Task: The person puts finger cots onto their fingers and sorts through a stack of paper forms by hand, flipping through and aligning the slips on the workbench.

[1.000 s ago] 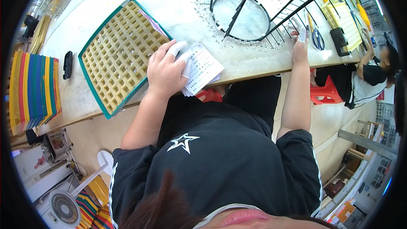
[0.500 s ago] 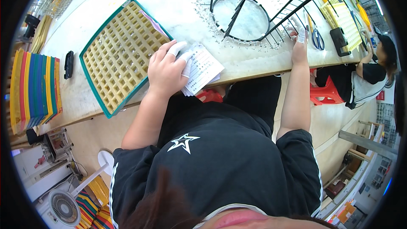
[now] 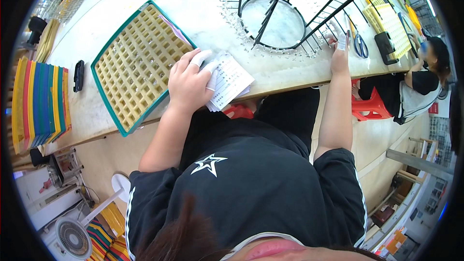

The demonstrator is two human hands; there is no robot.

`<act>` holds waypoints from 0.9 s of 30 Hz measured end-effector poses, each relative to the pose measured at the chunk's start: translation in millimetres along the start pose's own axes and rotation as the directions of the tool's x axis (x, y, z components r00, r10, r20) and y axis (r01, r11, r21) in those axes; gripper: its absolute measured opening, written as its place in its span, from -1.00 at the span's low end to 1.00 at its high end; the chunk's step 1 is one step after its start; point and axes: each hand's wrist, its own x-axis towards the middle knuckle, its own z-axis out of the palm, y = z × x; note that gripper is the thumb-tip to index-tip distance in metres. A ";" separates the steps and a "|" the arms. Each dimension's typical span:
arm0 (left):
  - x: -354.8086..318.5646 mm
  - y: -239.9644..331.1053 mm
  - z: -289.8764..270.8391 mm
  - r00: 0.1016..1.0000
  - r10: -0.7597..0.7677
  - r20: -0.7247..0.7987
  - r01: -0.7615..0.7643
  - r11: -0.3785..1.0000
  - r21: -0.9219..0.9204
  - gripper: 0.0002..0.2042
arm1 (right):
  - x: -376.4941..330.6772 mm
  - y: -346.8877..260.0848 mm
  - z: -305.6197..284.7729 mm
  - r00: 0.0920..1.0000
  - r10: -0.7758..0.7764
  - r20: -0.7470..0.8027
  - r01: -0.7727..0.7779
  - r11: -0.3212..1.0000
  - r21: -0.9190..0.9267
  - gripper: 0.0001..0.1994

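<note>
Paper slips (image 3: 233, 81) are held down under the left hand (image 3: 190, 83) at the near edge of the tabletop (image 3: 208, 17), with their lower corners pushed out past that edge. The fingers are bent and set slightly apart, two of them wrapped in white covers; whether the slips are pinched as well as pressed cannot be told. Just left of the slips, a yellow gridded tray (image 3: 140, 60) with a teal rim is laid slantwise, its lowest corner brought to the near edge; small clear pieces are seen in some of its cells, and its right rim is met by the fingertips. The right hand (image 3: 340, 52), also with a white cover, is held above the near edge farther right, beside the prongs of a black wire rack (image 3: 273, 8); its fingertips are brought close together, but what is pinched there, if anything, cannot be told. Clear pieces are spread around the rack's ring. Toward the right end, blue-handled scissors (image 3: 360, 47) and a black holder (image 3: 385, 48) are placed. Coloured trays (image 3: 41, 104) are stacked at the left end.
</note>
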 end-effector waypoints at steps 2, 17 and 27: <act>0.3 -0.1 -1.0 1.000 0.003 0.002 -0.003 1.000 0.006 -0.85 | -0.2 -0.2 1.0 1.000 0.017 0.013 -0.017 1.000 0.025 -0.51; -2.0 -3.0 0.2 1.000 0.002 -0.001 -0.002 1.000 -0.005 -0.85 | 6.1 25.4 -3.6 0.995 0.088 -0.047 -0.084 0.994 0.073 -0.58; -2.4 -2.9 -0.2 1.000 -0.003 -0.013 0.003 0.999 -0.039 -0.87 | 10.9 39.6 -7.8 0.985 0.171 -0.029 -0.161 0.964 0.210 -0.57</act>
